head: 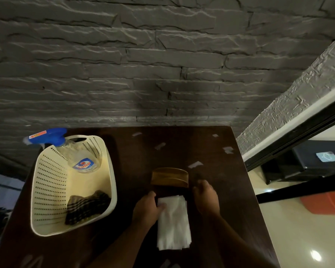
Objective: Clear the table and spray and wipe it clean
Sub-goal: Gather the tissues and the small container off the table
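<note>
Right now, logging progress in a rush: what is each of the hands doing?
Left hand: closed on the edge of the white napkin stack.
Right hand: beside the stack, knuckles up; holding anything cannot be told.

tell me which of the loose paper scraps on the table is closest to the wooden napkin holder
The paper scrap just beyond the wooden napkin holder, off its right end. The other scraps lie farther back toward the wall.
</note>
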